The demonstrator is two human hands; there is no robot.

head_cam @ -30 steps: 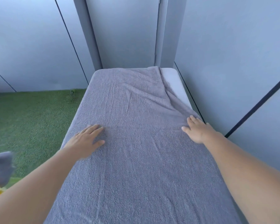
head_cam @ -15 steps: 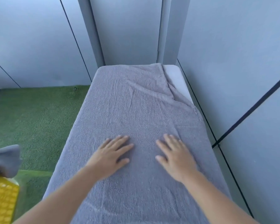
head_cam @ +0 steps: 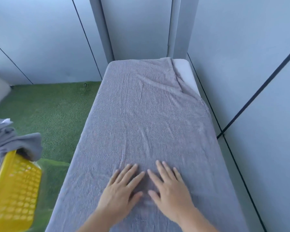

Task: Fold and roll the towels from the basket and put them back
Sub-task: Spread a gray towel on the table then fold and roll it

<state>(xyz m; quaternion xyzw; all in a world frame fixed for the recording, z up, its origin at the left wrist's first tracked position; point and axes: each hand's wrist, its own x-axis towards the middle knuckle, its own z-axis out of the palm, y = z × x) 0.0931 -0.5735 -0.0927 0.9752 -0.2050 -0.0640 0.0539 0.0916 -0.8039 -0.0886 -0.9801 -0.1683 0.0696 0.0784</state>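
A large grey towel point(head_cam: 146, 118) lies spread flat over a narrow white table point(head_cam: 184, 67), covering nearly all of it; only the far right corner of the table shows. My left hand point(head_cam: 122, 190) and my right hand point(head_cam: 167, 188) rest palm down on the towel's near middle, side by side, fingers spread, holding nothing. A yellow perforated basket point(head_cam: 15, 186) stands at the lower left with more grey towels point(head_cam: 12, 141) heaped in it and hanging over its rim.
Green artificial turf point(head_cam: 54, 114) covers the floor left of the table. Grey wall panels point(head_cam: 241, 56) close in behind and along the right side, with a narrow gap beside the table.
Both hands slid from the towel's left and right edges inward and toward me, ending close together at its middle. The view tilted, bringing more of the basket into sight.
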